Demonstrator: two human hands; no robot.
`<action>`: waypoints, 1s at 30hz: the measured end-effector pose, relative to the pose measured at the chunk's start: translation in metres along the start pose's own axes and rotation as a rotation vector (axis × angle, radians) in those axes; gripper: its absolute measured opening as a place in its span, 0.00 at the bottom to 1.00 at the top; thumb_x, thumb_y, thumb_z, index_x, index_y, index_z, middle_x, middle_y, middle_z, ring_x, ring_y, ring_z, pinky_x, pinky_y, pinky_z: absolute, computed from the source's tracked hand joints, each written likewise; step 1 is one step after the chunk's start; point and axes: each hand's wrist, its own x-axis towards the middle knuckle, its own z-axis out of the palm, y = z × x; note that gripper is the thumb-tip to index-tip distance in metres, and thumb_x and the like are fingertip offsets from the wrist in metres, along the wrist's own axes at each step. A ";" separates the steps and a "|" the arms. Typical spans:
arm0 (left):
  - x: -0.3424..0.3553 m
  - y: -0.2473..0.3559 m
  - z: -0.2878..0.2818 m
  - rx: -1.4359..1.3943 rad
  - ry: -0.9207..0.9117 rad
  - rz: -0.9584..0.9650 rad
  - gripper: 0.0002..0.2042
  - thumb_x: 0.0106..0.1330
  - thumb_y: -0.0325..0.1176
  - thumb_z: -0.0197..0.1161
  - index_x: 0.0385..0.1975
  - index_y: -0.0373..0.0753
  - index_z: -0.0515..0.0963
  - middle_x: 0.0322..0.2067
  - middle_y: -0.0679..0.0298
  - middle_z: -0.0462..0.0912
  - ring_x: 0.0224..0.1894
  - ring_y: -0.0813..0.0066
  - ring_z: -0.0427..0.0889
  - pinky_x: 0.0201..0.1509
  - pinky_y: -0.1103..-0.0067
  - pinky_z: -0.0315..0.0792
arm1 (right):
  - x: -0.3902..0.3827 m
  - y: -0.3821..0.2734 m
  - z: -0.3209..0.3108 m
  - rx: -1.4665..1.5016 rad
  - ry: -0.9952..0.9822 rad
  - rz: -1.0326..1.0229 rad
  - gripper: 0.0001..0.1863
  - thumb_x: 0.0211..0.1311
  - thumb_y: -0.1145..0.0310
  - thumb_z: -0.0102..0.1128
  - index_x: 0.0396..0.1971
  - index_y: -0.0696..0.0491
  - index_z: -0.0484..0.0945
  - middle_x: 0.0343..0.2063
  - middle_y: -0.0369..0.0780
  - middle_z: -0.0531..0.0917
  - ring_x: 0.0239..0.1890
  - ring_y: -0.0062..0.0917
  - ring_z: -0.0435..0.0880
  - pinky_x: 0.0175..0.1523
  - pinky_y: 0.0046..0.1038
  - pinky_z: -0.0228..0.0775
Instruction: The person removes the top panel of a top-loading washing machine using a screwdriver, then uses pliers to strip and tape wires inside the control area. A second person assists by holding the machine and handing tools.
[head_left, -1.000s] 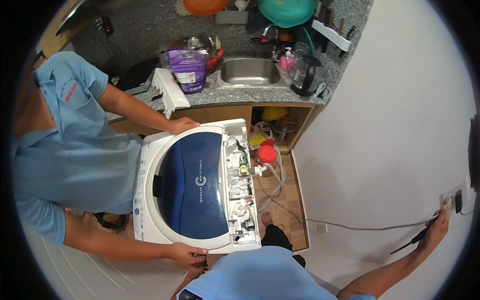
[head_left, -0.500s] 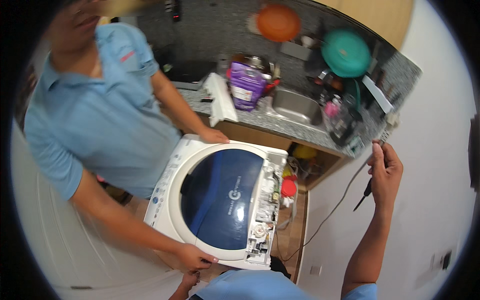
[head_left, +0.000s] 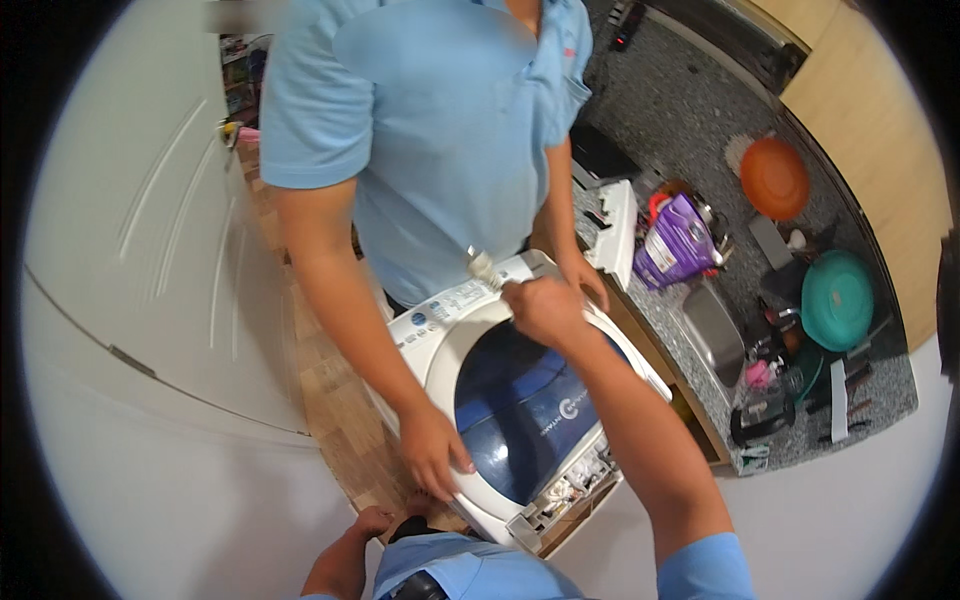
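Observation:
My right hand (head_left: 545,310) grips a pale plug (head_left: 481,265) above the blue oval lid (head_left: 520,420) of a white washing machine (head_left: 450,355). The screwdriver it held earlier is not distinguishable now. Low in the view, my left hand (head_left: 372,521) is curled beside the machine's lower left; what it holds, if anything, is hidden. A co-worker in a blue shirt (head_left: 430,170) stands across the machine, one hand (head_left: 430,455) on its near left edge, the other (head_left: 585,285) on the far right edge. Parts (head_left: 565,490) show in an uncovered strip along the machine's near edge.
The right counter (head_left: 660,100) holds a steel sink (head_left: 712,332), a purple bag (head_left: 668,250), a loose white panel (head_left: 615,232), orange (head_left: 775,175) and teal plastic items (head_left: 835,298), and a kettle (head_left: 760,420). A white door (head_left: 150,250) stands left, beside wooden floor (head_left: 335,395).
My right hand has moved from the wall socket, plug in hand, up and across over the machine. The view has swung left, toward the co-worker and door.

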 end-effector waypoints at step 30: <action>-0.066 0.435 -0.288 0.209 0.499 0.782 0.10 0.67 0.27 0.67 0.46 0.33 0.81 0.46 0.54 0.78 0.48 0.59 0.78 0.55 0.70 0.71 | -0.495 -0.041 0.070 1.508 0.779 1.459 0.12 0.67 0.61 0.69 0.41 0.55 0.82 0.27 0.34 0.81 0.28 0.20 0.81 0.34 0.26 0.74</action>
